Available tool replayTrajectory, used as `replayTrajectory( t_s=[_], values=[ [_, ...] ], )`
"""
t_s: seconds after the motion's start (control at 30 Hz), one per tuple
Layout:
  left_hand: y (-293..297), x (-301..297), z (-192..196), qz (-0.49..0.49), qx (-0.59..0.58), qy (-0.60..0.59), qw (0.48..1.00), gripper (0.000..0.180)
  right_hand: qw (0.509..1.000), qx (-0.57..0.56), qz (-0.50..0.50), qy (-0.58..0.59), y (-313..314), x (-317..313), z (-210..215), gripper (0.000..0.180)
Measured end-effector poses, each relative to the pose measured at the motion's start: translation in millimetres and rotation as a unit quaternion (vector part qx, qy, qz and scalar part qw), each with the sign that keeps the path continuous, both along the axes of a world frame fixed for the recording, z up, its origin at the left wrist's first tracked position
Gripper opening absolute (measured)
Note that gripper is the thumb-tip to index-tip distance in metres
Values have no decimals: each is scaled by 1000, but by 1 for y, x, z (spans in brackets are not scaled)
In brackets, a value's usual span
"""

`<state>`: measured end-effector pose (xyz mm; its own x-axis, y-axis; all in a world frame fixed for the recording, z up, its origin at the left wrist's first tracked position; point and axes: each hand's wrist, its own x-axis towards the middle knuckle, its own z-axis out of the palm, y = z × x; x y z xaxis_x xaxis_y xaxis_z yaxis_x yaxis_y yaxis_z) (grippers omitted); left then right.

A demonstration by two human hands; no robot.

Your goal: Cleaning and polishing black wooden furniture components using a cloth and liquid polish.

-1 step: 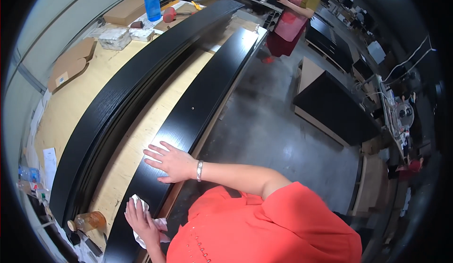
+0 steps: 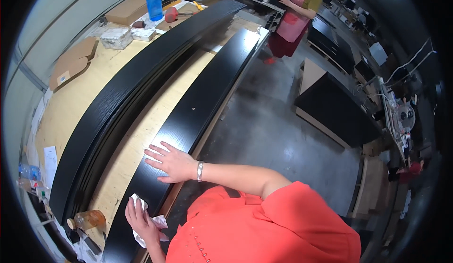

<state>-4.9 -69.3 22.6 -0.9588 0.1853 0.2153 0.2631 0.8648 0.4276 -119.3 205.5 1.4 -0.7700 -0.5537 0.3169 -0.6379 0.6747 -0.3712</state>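
A long black board (image 2: 207, 89) with a wood-grain finish lies lengthwise along the near side of the workbench. Flat on its surface, fingers spread, rests my right hand (image 2: 175, 164), holding nothing; a silver bracelet circles that wrist. Closer to my body, my left hand (image 2: 140, 221) is closed over a crumpled white cloth (image 2: 160, 222) and presses it on the board near its lower end. Part of the cloth is hidden under the palm. A small round metallic spot (image 2: 193, 108) shows farther up the board.
Left of the board stands a stack of black boards (image 2: 113, 86) on the wooden bench (image 2: 61, 109). An amber bottle (image 2: 89, 220) lies near my left hand. Behind are a blue bottle (image 2: 154, 3) and red mallet (image 2: 171, 15). A co-worker (image 2: 295, 20) stands at another table.
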Motion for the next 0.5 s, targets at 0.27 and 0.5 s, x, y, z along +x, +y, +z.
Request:
replayTrajectory(
  t_s=[0.27, 0.5],
  values=[
    [100, -57, 36, 94, 383, -142, 908, 41, 996, -39, 46, -58, 65, -8, 4, 62],
    [257, -221, 23, 21, 430, -133, 893, 47, 978, 34, -201, 43, 254, -131, 28, 55]
  ],
)
